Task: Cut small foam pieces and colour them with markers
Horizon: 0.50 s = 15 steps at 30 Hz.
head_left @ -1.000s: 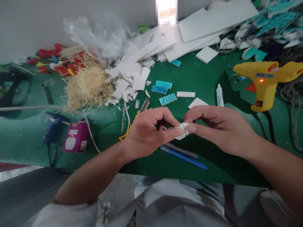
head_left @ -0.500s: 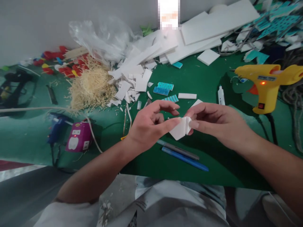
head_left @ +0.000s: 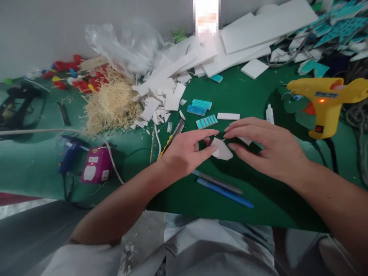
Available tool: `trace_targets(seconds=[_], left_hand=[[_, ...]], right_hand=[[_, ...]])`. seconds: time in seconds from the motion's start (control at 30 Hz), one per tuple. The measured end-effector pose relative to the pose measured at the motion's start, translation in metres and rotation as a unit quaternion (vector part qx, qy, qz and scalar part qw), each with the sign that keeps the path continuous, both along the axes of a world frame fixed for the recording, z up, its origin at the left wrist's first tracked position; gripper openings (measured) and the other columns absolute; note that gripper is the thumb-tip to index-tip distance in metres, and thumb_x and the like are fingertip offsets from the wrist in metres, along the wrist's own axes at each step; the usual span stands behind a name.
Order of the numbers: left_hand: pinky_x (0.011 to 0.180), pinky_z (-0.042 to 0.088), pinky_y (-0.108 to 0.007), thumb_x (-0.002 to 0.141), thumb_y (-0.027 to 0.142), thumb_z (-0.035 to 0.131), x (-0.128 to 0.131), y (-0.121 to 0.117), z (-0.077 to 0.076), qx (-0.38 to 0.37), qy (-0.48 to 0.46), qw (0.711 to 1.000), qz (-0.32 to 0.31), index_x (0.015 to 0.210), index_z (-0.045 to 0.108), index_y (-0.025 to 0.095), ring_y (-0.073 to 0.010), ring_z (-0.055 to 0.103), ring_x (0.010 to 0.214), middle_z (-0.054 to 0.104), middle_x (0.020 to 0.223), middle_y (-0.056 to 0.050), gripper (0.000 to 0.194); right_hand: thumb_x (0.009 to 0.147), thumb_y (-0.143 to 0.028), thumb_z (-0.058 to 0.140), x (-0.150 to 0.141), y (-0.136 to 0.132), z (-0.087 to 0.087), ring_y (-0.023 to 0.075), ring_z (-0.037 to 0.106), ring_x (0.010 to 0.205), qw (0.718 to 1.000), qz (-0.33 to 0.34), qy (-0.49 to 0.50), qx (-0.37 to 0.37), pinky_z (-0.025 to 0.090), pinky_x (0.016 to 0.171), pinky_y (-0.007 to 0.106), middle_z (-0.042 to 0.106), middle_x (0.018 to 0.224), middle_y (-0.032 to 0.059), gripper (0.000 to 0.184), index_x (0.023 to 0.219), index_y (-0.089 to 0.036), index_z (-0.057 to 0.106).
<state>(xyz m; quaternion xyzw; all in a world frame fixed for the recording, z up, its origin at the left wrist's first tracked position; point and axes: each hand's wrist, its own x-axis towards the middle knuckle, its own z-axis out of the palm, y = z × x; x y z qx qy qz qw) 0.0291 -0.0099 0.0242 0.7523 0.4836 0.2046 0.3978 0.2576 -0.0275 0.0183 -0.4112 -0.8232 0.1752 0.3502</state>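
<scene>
A small white foam piece [head_left: 222, 150] lies on the green table [head_left: 253, 96] between my two hands. My left hand [head_left: 185, 152] is just left of it with fingers stretched out; the thumb tip touches the piece's left edge and the index finger reaches over it. My right hand [head_left: 266, 147] hovers to the right with fingers spread flat, fingertips just above and beside the piece. Another white scrap [head_left: 246, 140] peeks from under my right fingers. Neither hand grips anything.
A yellow glue gun [head_left: 324, 101] with its light on stands at the right. Two pens [head_left: 224, 189] lie near the front edge. A utility knife [head_left: 172, 137], teal strips [head_left: 206, 121], foam scraps [head_left: 161, 99], foam sheets [head_left: 258, 27], straw [head_left: 110, 105] and a purple device [head_left: 93, 170] surround them.
Both hands held the white piece up pinched between them; they have lowered it to the table and spread their fingers, letting it go.
</scene>
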Motion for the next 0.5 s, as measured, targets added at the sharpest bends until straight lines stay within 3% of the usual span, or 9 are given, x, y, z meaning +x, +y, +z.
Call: trace_targets(seconds=[0.07,0.13,0.23,0.33,0.5], left_hand=[[0.060,0.046,-0.022,0.094,0.027,0.063,-0.001,0.000,0.000,0.109,0.089,0.990,-0.027,0.134,0.069,0.019,-0.0102,0.058,0.066,0.075,0.109,-0.005,0.041],[0.071,0.051,-0.026,0.099,0.026,0.057,-0.005,-0.001,0.007,0.218,0.179,0.959,-0.036,0.136,0.067,0.019,-0.0172,0.069,0.090,0.073,0.121,-0.009,0.039],[0.062,0.046,-0.030,0.101,0.031,0.055,-0.019,-0.007,0.027,0.278,0.329,0.902,-0.027,0.114,0.073,0.019,-0.0227,0.071,0.084,0.075,0.098,-0.007,0.026],[0.060,0.042,-0.031,0.099,0.035,0.057,-0.038,-0.017,0.043,0.272,0.435,0.857,0.032,0.093,0.071,0.022,-0.0246,0.069,0.076,0.072,0.083,-0.005,0.021],[0.059,0.041,-0.031,0.098,0.039,0.062,-0.054,-0.036,0.045,0.196,0.485,0.852,0.018,0.098,0.069,0.023,-0.0261,0.070,0.079,0.073,0.088,-0.005,0.017]], right_hand=[[0.094,-0.015,0.059,0.001,0.003,-0.006,0.0234,0.077,0.110,0.998,0.042,-0.038,0.039,0.063,0.091,0.040,0.081,0.115,0.0074,0.021,0.106,-0.024,0.074],[0.093,-0.011,0.057,0.002,0.006,-0.010,0.0247,0.076,0.113,0.994,0.072,-0.059,0.057,0.062,0.094,0.043,0.081,0.118,0.0094,0.026,0.109,-0.022,0.074],[0.091,-0.008,0.056,0.003,0.006,-0.011,0.0262,0.074,0.116,0.990,0.107,-0.066,0.068,0.059,0.101,0.046,0.080,0.120,0.0105,0.029,0.112,-0.018,0.074],[0.091,-0.008,0.056,0.004,0.005,-0.007,0.0257,0.074,0.116,0.985,0.132,-0.083,0.070,0.057,0.105,0.046,0.080,0.121,0.0095,0.030,0.114,-0.016,0.074],[0.093,-0.014,0.056,0.004,0.004,-0.004,0.0261,0.074,0.114,0.980,0.145,-0.116,0.071,0.055,0.107,0.047,0.080,0.121,0.0102,0.029,0.114,-0.015,0.076]])
